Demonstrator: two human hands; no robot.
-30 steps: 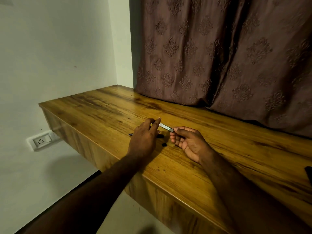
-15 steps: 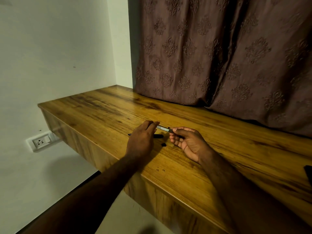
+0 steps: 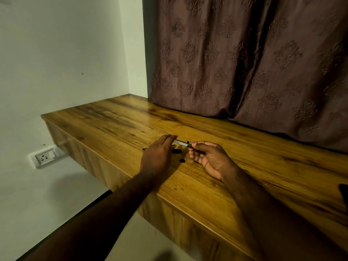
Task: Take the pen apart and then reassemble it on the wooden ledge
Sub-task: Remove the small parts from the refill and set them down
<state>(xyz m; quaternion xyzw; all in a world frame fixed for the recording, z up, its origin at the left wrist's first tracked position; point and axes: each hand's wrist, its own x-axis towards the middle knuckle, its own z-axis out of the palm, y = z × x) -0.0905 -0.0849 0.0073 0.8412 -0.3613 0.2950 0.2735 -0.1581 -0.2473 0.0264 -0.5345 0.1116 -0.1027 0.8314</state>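
A thin silvery pen barrel (image 3: 182, 142) is held just above the wooden ledge (image 3: 216, 189) between both hands. My left hand (image 3: 159, 155) pinches its left end with the fingertips, back of the hand up. My right hand (image 3: 209, 159) pinches the right end between thumb and forefinger, palm turned toward me. On the ledge below lie loose black pen parts: a thin piece (image 3: 144, 149) poking out left of my left hand, a short dark piece (image 3: 177, 151) and a small cap-like bit (image 3: 182, 160).
A brown patterned curtain (image 3: 244, 63) hangs along the back of the ledge. A white wall with a socket (image 3: 45, 157) lies left, below the ledge's end. A dark object (image 3: 344, 194) shows at the right edge. The ledge's front edge drops off near my forearms.
My left forefinger has come down from a raised position onto the barrel's left end. Both hands sit slightly closer along the barrel; the loose parts have not moved.
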